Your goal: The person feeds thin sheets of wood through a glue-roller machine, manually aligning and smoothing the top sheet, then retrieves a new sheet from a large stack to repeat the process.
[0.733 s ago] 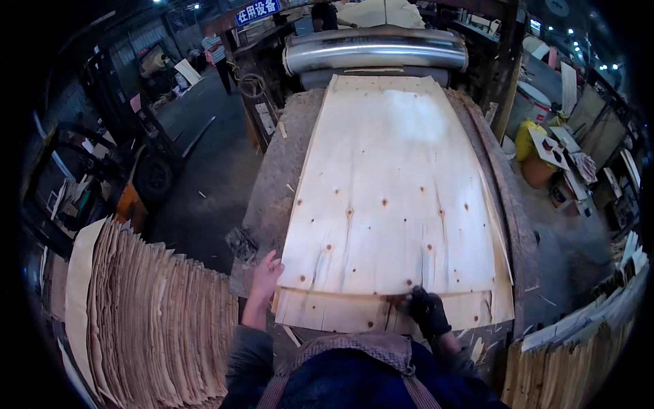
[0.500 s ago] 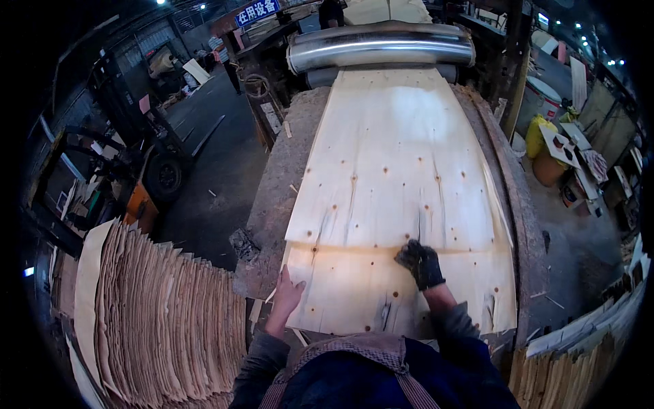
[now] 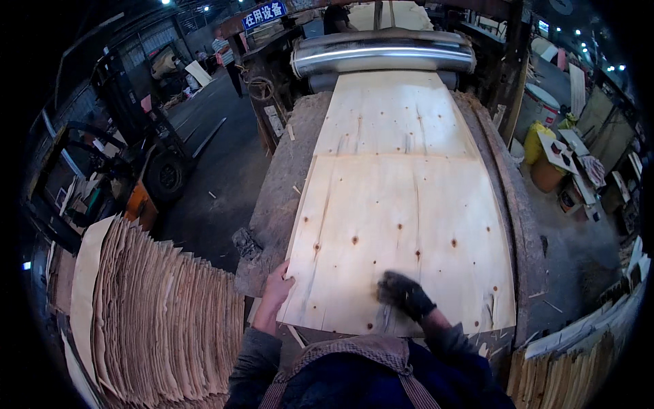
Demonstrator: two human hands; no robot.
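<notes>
A long pale wood veneer sheet with several brown knots lies on the machine bed in front of me. Farther on, a second veneer sheet reaches the roller, and the two meet at a crosswise line. My bare left hand touches the near sheet's left edge, thumb over the top and apart from the index finger. Over the near part of that sheet is my right hand in a dark glove. Motion smears its fingers, and I cannot tell whether it touches the surface.
A shiny metal roller spans the bed's far end. Stacked veneer stands at my left, more sheets at my right. A forklift is parked at far left. One person stands beyond it; another is behind the roller.
The crosswise line and the farther sheet have moved away toward the roller. My right hand has come back toward me and slightly left. My left hand has shifted slightly left along the edge.
</notes>
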